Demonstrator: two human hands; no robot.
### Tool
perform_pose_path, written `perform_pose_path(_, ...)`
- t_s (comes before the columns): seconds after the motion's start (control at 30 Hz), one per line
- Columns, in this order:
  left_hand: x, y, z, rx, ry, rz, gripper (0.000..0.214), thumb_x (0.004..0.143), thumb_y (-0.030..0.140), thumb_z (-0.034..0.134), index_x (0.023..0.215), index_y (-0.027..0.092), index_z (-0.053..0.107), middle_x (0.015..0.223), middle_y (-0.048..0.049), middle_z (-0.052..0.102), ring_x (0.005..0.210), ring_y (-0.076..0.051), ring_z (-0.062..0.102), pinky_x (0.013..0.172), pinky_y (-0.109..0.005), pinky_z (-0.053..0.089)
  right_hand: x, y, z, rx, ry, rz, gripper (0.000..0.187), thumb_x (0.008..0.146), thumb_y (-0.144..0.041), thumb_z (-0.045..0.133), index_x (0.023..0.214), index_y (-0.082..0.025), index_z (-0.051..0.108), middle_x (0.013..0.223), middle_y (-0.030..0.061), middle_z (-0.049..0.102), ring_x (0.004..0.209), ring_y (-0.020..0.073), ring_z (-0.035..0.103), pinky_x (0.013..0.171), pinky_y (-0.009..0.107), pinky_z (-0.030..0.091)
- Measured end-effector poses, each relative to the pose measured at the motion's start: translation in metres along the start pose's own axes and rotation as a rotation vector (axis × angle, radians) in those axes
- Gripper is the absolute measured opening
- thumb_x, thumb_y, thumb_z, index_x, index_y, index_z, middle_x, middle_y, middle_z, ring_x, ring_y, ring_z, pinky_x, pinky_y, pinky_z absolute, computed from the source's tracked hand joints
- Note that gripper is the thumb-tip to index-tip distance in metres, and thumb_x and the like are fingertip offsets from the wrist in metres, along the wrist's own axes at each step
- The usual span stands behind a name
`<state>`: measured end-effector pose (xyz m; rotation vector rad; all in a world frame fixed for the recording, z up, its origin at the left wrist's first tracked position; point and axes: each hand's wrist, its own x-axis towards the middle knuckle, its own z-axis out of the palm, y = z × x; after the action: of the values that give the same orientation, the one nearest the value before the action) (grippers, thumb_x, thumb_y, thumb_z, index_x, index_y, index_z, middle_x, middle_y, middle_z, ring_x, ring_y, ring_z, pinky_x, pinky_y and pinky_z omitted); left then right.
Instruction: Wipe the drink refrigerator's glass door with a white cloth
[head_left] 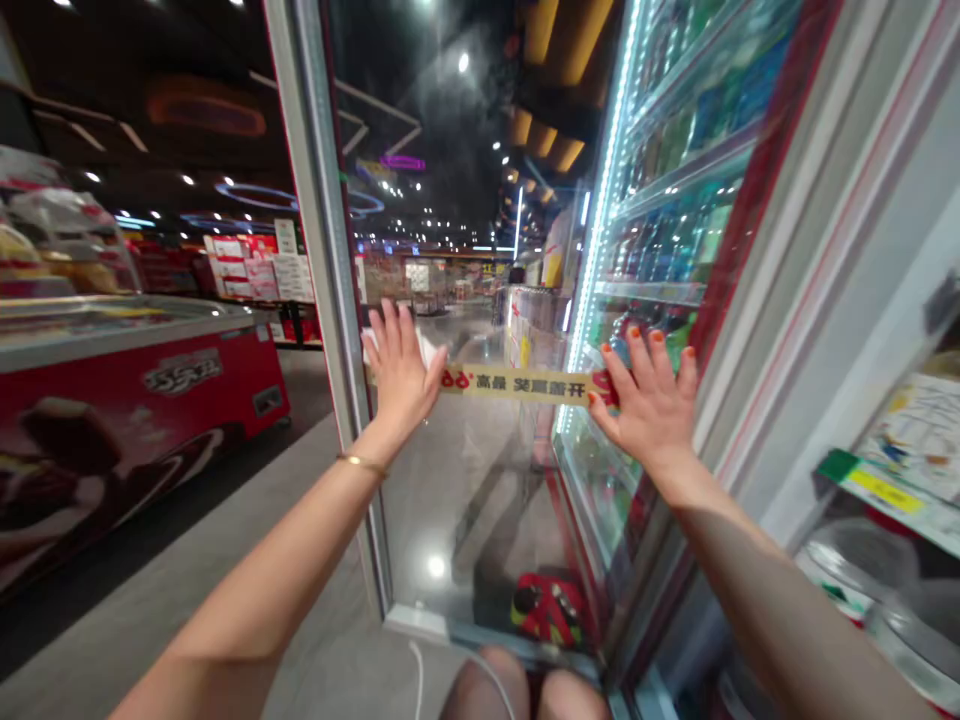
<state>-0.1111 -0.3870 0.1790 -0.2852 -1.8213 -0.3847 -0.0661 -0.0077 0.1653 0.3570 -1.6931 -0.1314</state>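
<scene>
- In the head view, the glass door (480, 480) stands upright in its metal frame, directly in front of the person.
- The left hand (401, 375) lies on the door's left part, fingers stretched out and grasping nothing; a white piece (426, 348), cloth or paper, I cannot tell which, shows between it and the glass.
- A gold bracelet (363, 464) circles the left wrist.
- The right hand (651, 405), with orange nails, is spread near the door's right edge, palm towards the glass and unclenched.
- A pale printed strip (517, 384) crosses the door between the two hands, its characters reading mirrored.
- Brightly lit shelves (675, 180) show in the door's upper right, through the glass or reflected, I cannot tell which.
- Low on the door appears a red-and-black patch (546, 605), too blurred to name.
- Left of the door stands a red freezer (187, 400), with stacked boxes (259, 270) behind it.
- Right of the door are clear tubs (859, 560) under a green-and-yellow label (885, 490).
- Below the door's bottom edge are a white cord (417, 680) and the person's knees (502, 685).
</scene>
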Motion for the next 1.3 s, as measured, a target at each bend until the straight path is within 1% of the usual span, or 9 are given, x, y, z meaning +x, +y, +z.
perform_pose_path(0.1,0.028,0.035,0.01,-0.047,-0.029,0.027,0.095,0.107,0.067,0.046,0.179,0.021,0.005,0.187,-0.0123,-0.002,0.172,-0.029,-0.016,0.14,-0.063,-0.009,0.0,0.002,0.001,0.03,-0.115,0.036,0.086,0.097,-0.052,0.066,0.175,-0.035,0.034,0.183,0.009,0.033,0.17,0.043,0.027,0.134,0.079,0.012)
perform_pose_path(0.23,-0.015,0.074,0.016,-0.054,-0.225,0.277,0.087,0.108,0.066,0.045,0.179,0.023,0.016,0.187,-0.0087,0.009,0.174,-0.027,-0.008,0.142,-0.058,-0.009,0.002,0.003,-0.001,0.038,-0.157,0.058,0.08,0.098,-0.054,0.064,0.172,-0.032,0.041,0.183,0.0099,0.034,0.17,0.0415,0.025,0.135,0.077,0.01)
perform_pose_path(0.5,-0.087,0.048,0.002,-0.282,-0.444,0.289,0.066,0.112,0.03,0.033,0.177,0.021,0.025,0.184,-0.0107,0.024,0.174,-0.024,0.007,0.144,-0.058,0.007,0.007,-0.005,-0.009,0.096,-0.144,0.114,0.076,0.099,-0.05,0.064,0.169,-0.029,0.045,0.181,0.0139,0.036,0.17,0.0422,0.027,0.134,0.079,0.011)
perform_pose_path(0.63,-0.088,0.047,-0.013,-0.422,-0.406,0.275,0.066,0.113,0.034,0.027,0.178,0.024,0.02,0.183,-0.0106,0.026,0.174,-0.022,0.015,0.143,-0.057,0.017,-0.009,-0.053,-0.037,0.265,-0.108,0.262,0.07,0.105,-0.039,0.059,0.172,-0.03,0.041,0.182,0.0144,0.034,0.169,0.0408,0.03,0.132,0.08,0.026)
perform_pose_path(0.77,-0.079,0.058,-0.037,-1.072,-0.356,-0.022,0.067,0.113,0.051,0.027,0.177,0.031,0.025,0.185,-0.004,0.022,0.172,-0.026,0.025,0.142,-0.053,0.024,-0.033,-0.137,-0.065,0.803,-0.175,0.383,0.059,0.109,-0.035,0.057,0.167,-0.037,0.049,0.174,0.0088,0.049,0.157,0.0316,0.053,0.123,0.059,0.056)
perform_pose_path(0.93,-0.076,0.061,-0.061,-1.693,-0.295,-0.382,0.073,0.104,0.058,0.052,0.171,0.032,0.042,0.183,-0.0016,0.032,0.17,-0.032,0.03,0.142,-0.05,0.029,-0.028,-0.225,-0.067,1.387,-0.191,0.508,0.071,0.108,-0.042,0.063,0.174,-0.035,0.037,0.179,0.0095,0.04,0.163,0.0316,0.045,0.129,0.055,0.05)
perform_pose_path(1.1,-0.094,0.062,-0.062,-1.536,-0.445,-0.264,0.071,0.104,0.067,0.051,0.168,0.038,0.048,0.184,0.0045,0.029,0.175,-0.033,0.012,0.146,-0.055,0.007,-0.005,-0.269,-0.061,1.581,-0.172,0.764,0.101,0.098,-0.063,0.075,0.179,-0.033,0.023,0.184,0.0095,0.028,0.169,0.0344,0.031,0.135,0.056,0.041)
perform_pose_path(1.2,-0.106,0.071,-0.065,-1.406,-0.542,-0.154,0.079,0.108,0.074,0.031,0.177,0.036,0.028,0.187,0.0042,0.017,0.176,-0.028,0.0,0.145,-0.053,0.001,0.0,-0.281,-0.063,1.66,-0.104,1.002,0.087,0.103,-0.065,0.066,0.176,-0.032,0.033,0.182,0.0067,0.032,0.169,0.0306,0.031,0.137,0.054,0.038)
perform_pose_path(1.3,-0.105,0.07,-0.086,-1.269,-0.566,-0.016,0.082,0.107,0.073,0.006,0.18,0.033,0.004,0.188,0.0015,0.004,0.175,-0.026,0.004,0.144,-0.051,0.014,-0.001,-0.271,-0.067,1.777,-0.084,1.154,0.068,0.108,-0.064,0.056,0.164,-0.026,0.056,0.171,0.0092,0.051,0.162,0.03,0.046,0.134,0.053,0.043)
